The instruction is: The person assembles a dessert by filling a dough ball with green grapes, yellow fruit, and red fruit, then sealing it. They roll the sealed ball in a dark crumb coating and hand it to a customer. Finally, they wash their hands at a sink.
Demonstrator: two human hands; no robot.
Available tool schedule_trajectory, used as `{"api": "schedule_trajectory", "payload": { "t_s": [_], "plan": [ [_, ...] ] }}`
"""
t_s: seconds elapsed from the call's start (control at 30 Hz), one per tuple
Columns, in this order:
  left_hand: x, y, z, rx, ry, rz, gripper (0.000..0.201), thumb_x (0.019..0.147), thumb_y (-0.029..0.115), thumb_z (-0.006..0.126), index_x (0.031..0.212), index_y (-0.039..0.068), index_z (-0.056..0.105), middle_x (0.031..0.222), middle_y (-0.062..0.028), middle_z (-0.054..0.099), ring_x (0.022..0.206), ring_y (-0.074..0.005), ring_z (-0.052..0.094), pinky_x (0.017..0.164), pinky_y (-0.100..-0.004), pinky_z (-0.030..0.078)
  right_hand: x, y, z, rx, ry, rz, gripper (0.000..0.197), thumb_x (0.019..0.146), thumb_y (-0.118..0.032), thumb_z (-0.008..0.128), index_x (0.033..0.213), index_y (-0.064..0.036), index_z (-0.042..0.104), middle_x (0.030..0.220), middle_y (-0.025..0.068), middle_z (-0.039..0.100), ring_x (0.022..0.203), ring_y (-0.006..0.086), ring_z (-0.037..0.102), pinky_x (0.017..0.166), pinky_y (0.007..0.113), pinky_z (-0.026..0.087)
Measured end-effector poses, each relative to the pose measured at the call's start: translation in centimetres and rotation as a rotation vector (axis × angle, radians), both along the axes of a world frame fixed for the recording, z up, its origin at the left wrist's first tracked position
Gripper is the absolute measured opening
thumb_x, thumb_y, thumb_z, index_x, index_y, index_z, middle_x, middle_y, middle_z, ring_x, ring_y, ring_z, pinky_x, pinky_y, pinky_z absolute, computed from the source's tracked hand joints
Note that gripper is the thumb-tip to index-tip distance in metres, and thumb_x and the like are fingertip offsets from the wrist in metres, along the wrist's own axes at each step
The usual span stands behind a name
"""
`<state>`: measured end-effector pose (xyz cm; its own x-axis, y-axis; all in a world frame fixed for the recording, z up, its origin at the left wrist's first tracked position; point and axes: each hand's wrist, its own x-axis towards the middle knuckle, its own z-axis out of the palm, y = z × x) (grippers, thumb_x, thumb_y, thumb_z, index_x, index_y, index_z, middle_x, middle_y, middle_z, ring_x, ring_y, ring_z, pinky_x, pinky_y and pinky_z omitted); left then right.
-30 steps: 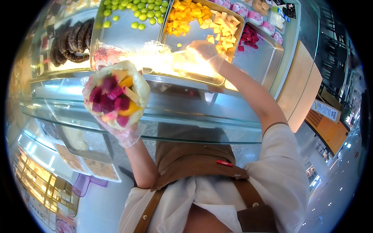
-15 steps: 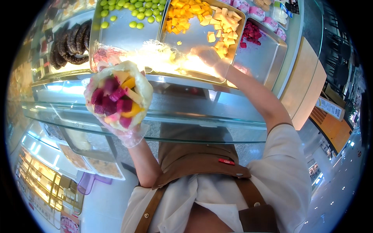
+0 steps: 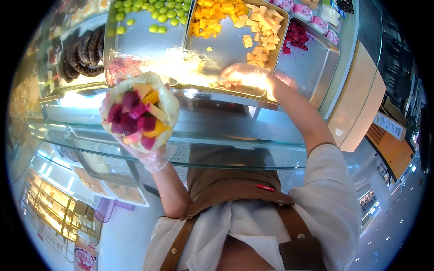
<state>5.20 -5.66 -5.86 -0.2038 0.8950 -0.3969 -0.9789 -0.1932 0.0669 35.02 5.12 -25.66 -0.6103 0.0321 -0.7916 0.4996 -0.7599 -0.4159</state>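
Observation:
My left hand (image 3: 156, 159), in a clear plastic glove, grips from below a pale, soft-edged fruit wrap (image 3: 171, 106). Its open top shows red-purple dragon fruit cubes (image 3: 129, 122) along with orange and pale-yellow fruit pieces. Toward the front of the metal tray (image 3: 221, 47) with mango and melon, my right hand (image 3: 244, 76) reaches in with bent fingers drawn together. Strong glare washes over those fingertips, so what they pinch is hidden. Orange mango cubes (image 3: 210, 20) and paler melon chunks (image 3: 266, 27) lie farther back in that tray.
Green grapes (image 3: 169, 13) fill the back of the tray to the left. Dark red fruit cubes (image 3: 296, 36) sit in the right tray. Dark curved ring-shaped items (image 3: 83, 49) lie far left. A curved glass panel (image 3: 226, 140) crosses between my body and the trays.
My right hand has shifted slightly left and down, its fingers now bent and drawn together. The left hand still holds the wrap in nearly the same place.

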Motion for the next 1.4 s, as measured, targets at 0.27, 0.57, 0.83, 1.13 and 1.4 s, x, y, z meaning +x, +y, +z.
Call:
{"api": "schedule_trajectory", "payload": {
  "t_s": [0.27,0.57,0.83,1.13,1.4],
  "plan": [
    [1.4,1.3,0.4,-0.149,0.161,-0.044,0.065,0.101,0.048,0.059,0.151,0.011,0.040,0.150,-0.0125,0.048,0.139,-0.0288,0.047,0.121,-0.0457,0.036,0.9,0.0,-0.6,-0.149,0.100,-0.287,0.028,0.098,-0.015,0.062,0.124,-0.0037,0.064,0.114,0.0064,0.070,0.101,0.0148,0.063,0.092,0.025,0.050],
    [4.5,3.7,1.9,0.112,-0.108,-0.113,0.057,0.100,0.042,0.057,0.147,0.009,0.049,0.150,-0.0148,0.051,0.139,-0.0350,0.049,0.117,-0.0545,0.041,2.0,1.5,22.5,0.486,0.004,-0.360,0.030,0.106,-0.019,0.053,0.128,-0.0012,0.063,0.092,0.0033,0.067,0.080,0.0088,0.057,0.074,0.025,0.046],
    [8.1,4.8,5.6,0.057,0.093,-0.117,0.047,0.105,0.037,0.044,0.138,0.007,0.056,0.140,-0.0159,0.059,0.129,-0.0337,0.058,0.110,-0.0520,0.048,-4.3,-6.6,32.1,1.127,-0.202,-0.593,0.019,0.104,-0.018,0.060,0.110,-0.0008,0.065,0.092,0.0047,0.059,0.084,0.0129,0.055,0.078,0.028,0.047],
    [7.1,3.1,6.2,0.077,-0.059,-0.124,0.050,0.105,0.042,0.044,0.144,0.013,0.052,0.144,-0.0136,0.056,0.135,-0.0336,0.052,0.115,-0.0531,0.043,-4.1,-10.4,29.5,1.455,-0.290,-0.470,0.008,0.094,-0.011,0.070,0.095,-0.0035,0.066,0.085,0.0104,0.060,0.073,0.0237,0.062,0.067,0.035,0.050],
    [5.8,2.0,7.0,0.223,-0.131,-0.110,0.054,0.105,0.045,0.039,0.140,0.007,0.055,0.140,-0.0161,0.059,0.130,-0.0368,0.056,0.111,-0.0535,0.045,-2.4,-8.5,32.0,1.595,-0.162,-0.385,0.005,0.093,-0.008,0.068,0.095,-0.0036,0.066,0.086,0.0114,0.061,0.077,0.0262,0.062,0.069,0.036,0.050]
  ]
}}
